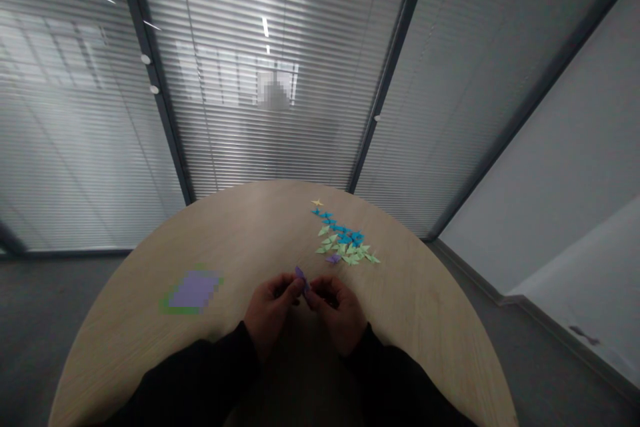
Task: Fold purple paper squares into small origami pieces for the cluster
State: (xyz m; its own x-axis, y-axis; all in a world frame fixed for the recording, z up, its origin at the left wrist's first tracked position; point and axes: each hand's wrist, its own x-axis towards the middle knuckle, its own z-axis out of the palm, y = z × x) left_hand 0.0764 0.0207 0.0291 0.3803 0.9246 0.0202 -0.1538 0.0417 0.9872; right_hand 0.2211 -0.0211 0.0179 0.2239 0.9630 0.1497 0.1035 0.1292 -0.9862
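Observation:
Between my two hands is a small piece of folded purple paper (301, 274), held above the table near its middle. My left hand (273, 307) pinches it from the left with thumb and forefinger. From the right, my right hand (340, 310) has its fingers curled and closed on the same piece. The fingertips hide its lower part. Just beyond my right hand lies a finished-looking purple folded paper piece (333, 258). Beside it are several pale green folded paper pieces (357, 252) and several blue folded paper pieces (345, 233), pointed and star-like.
A purple stack of paper (193, 290), blurred, with green at its edges, lies on the left of the round wooden table (425, 320). One yellow folded paper star (317, 203) is near the far edge. Glass panels with blinds (300, 140) stand behind, a white wall (565, 180) right.

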